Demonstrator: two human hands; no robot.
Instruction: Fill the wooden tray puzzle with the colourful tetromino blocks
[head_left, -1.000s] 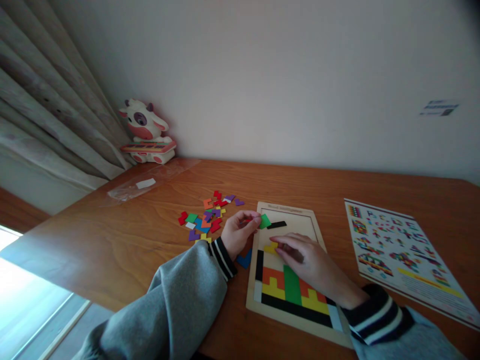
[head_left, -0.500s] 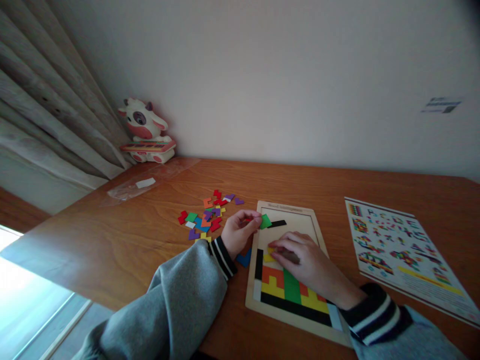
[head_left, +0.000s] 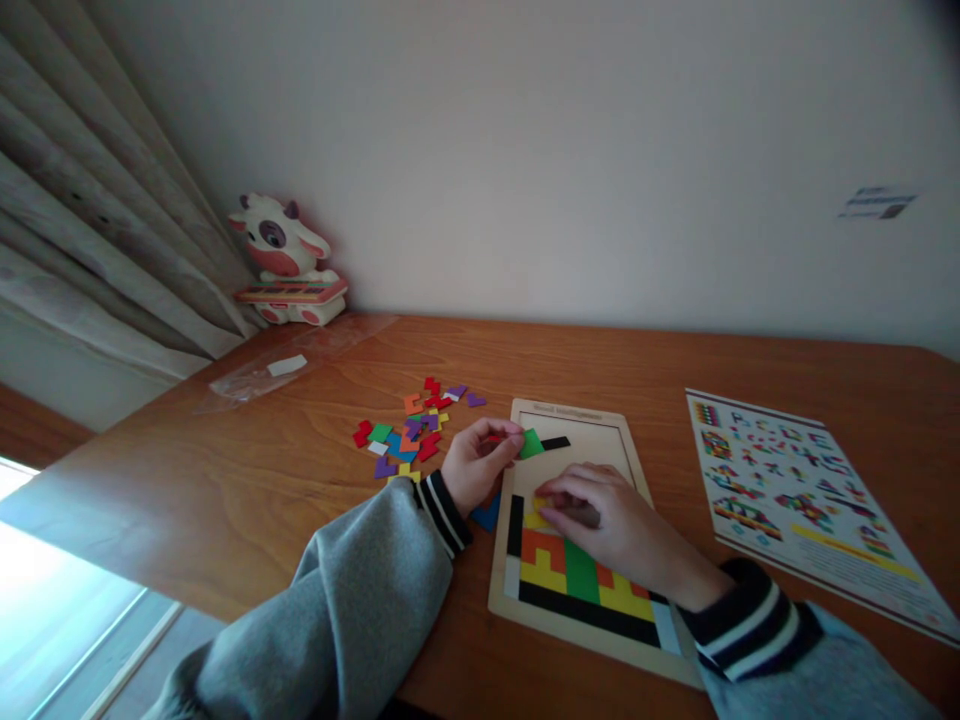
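My left hand [head_left: 480, 462] is closed in a pinch on a green puzzle piece [head_left: 532, 443], over the upper left edge of a wooden puzzle board [head_left: 592, 445]. A bit of red shows between its fingers. My right hand [head_left: 589, 502] has its thumb and fingers closed on a yellow puzzle piece [head_left: 535, 513], low over the board; part of that piece is hidden. Below the hand, orange, yellow and green pieces [head_left: 581, 575] lie fitted together beside a long black strip [head_left: 585, 612]. A short black piece [head_left: 556, 443] rests near the board's top.
Left of the board lies a loose pile of coloured pieces [head_left: 409, 440], with a blue piece [head_left: 486, 515] near my left wrist. A printed pattern sheet [head_left: 810, 500] lies at the right. Farther back are a clear plastic bag [head_left: 247, 383] and a cow toy [head_left: 289, 260].
The view has shifted slightly. Both hands keep nearly the same place over the board, each with its piece still held.
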